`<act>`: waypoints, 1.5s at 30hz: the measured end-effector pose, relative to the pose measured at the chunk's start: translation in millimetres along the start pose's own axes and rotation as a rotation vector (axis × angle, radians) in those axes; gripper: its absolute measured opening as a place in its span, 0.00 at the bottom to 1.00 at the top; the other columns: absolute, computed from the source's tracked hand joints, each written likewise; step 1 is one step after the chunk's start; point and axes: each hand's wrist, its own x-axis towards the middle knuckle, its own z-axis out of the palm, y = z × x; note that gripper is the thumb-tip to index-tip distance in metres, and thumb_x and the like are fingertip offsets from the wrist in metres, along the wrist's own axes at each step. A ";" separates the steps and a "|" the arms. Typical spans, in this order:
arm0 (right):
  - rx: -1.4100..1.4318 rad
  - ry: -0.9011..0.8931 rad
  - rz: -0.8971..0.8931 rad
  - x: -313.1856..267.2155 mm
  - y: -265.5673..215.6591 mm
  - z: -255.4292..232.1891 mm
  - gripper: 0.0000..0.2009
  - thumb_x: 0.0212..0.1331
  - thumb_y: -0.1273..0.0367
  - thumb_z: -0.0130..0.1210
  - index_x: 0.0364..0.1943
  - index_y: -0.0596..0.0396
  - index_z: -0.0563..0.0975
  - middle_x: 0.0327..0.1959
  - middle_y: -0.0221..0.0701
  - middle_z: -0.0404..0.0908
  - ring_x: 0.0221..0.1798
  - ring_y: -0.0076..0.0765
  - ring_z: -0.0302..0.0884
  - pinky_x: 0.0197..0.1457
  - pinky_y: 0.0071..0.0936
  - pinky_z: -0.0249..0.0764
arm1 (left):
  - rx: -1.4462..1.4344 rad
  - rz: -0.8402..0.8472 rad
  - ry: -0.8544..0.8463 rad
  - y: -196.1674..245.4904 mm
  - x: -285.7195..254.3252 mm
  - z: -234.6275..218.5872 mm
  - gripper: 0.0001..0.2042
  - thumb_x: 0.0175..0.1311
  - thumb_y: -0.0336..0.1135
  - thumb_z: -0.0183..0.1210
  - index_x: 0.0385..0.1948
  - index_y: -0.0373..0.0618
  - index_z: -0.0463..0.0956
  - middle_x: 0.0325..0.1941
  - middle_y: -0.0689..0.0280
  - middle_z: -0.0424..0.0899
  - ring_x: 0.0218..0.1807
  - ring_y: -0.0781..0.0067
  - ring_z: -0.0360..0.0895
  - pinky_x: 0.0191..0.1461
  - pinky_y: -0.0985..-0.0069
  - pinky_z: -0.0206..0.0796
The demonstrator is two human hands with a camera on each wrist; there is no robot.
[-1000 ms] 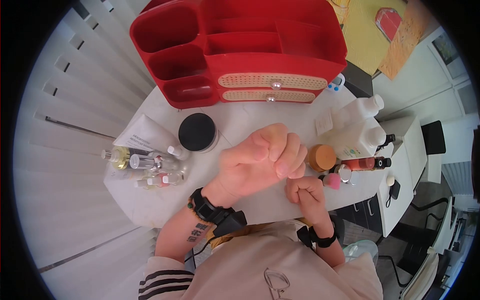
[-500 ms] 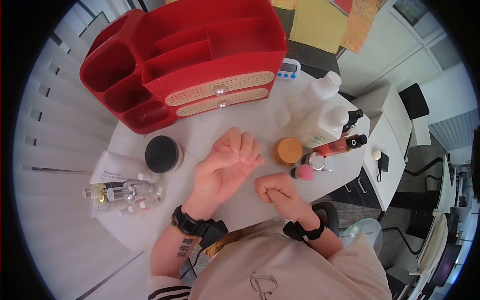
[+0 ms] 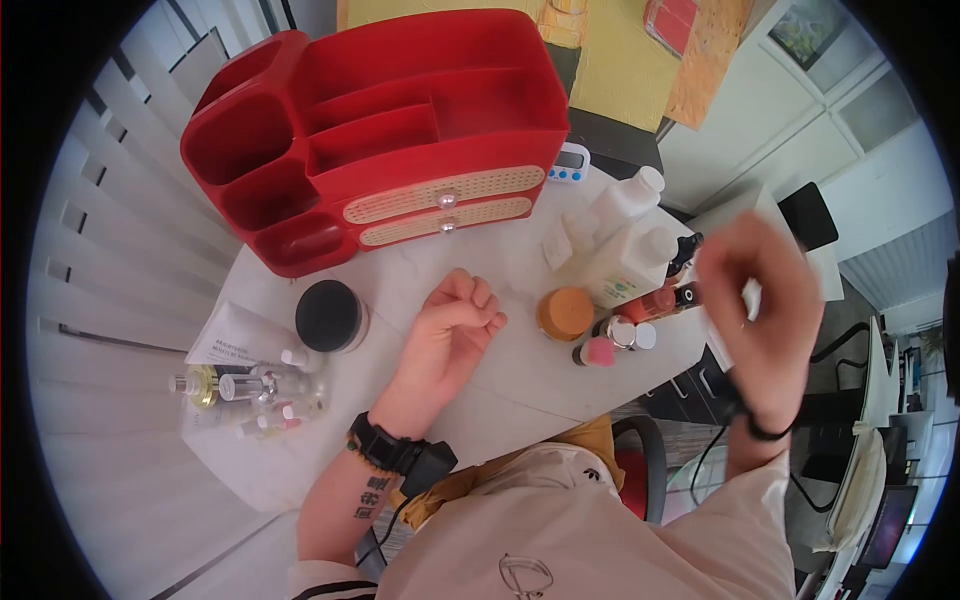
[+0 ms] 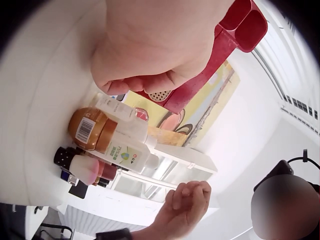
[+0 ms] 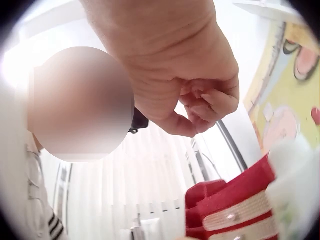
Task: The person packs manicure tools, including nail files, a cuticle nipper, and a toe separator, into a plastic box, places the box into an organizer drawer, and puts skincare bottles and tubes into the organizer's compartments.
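1. The left hand was above the white, marble-veined table, its fingers bent loosely inward and close together, with nothing seen in them. Whether it touched the surface could not be told.
2. The right hand was raised beyond the table's right side, blurred in the head view. The right wrist view showed its fingers loosely curled, with no object visible between them.
3. An orange-brown round jar stood upright to the right of the left hand, apart from it. A squat round jar with a black lid stood to that hand's left, also apart.
4. Both jars were probably stiff and fairly light, perhaps slippery on their smooth surfaces; the safest hold seemed to be round the sides, below the lid.
5. A white-capped, pale bottle with green print stood just behind the orange-brown jar. It was probably plastic and, if full, heavier; a hold round its body looked steadier than one at the cap.
6. In the left wrist view, the orange-brown jar looked glossy, with a white barcode label on its side. The other jar's lid was matt and dark above a paler wall.
7. A red plastic organiser with two cream, mesh-patterned drawer fronts stood behind them.
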 end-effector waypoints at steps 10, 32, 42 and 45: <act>-0.371 -0.626 -0.004 103.7 68.6 15.7 0.14 0.62 0.60 0.59 0.36 0.60 0.79 0.30 0.46 0.81 0.38 0.55 0.79 0.43 0.42 0.74 | -0.069 -0.009 0.036 -0.4 9.0 -14.6 0.11 0.45 0.18 0.50 0.26 0.48 0.62 0.31 0.68 0.65 0.36 0.71 0.65 0.46 0.73 0.62; -0.482 -0.237 -0.236 188.9 -14.1 -58.0 0.17 0.59 0.62 0.59 0.24 0.67 0.78 0.20 0.46 0.75 0.25 0.47 0.74 0.32 0.39 0.70 | -0.191 -0.057 0.041 -3.1 14.3 -23.9 0.08 0.45 0.22 0.51 0.26 0.47 0.64 0.29 0.67 0.66 0.34 0.70 0.65 0.45 0.72 0.61; -0.289 -0.131 -0.365 281.8 -79.2 -0.6 0.17 0.56 0.58 0.59 0.28 0.63 0.82 0.22 0.44 0.78 0.28 0.42 0.78 0.34 0.36 0.72 | -0.213 -0.101 0.030 -6.5 18.9 -34.3 0.08 0.47 0.23 0.52 0.25 0.49 0.64 0.29 0.69 0.65 0.34 0.69 0.63 0.47 0.70 0.61; -0.200 -0.225 -0.428 306.4 -78.5 32.4 0.17 0.56 0.58 0.60 0.31 0.61 0.84 0.25 0.43 0.81 0.29 0.41 0.79 0.36 0.35 0.73 | -0.227 -0.115 0.047 -5.4 19.3 -31.7 0.07 0.47 0.23 0.52 0.26 0.48 0.65 0.29 0.68 0.65 0.34 0.69 0.63 0.47 0.70 0.61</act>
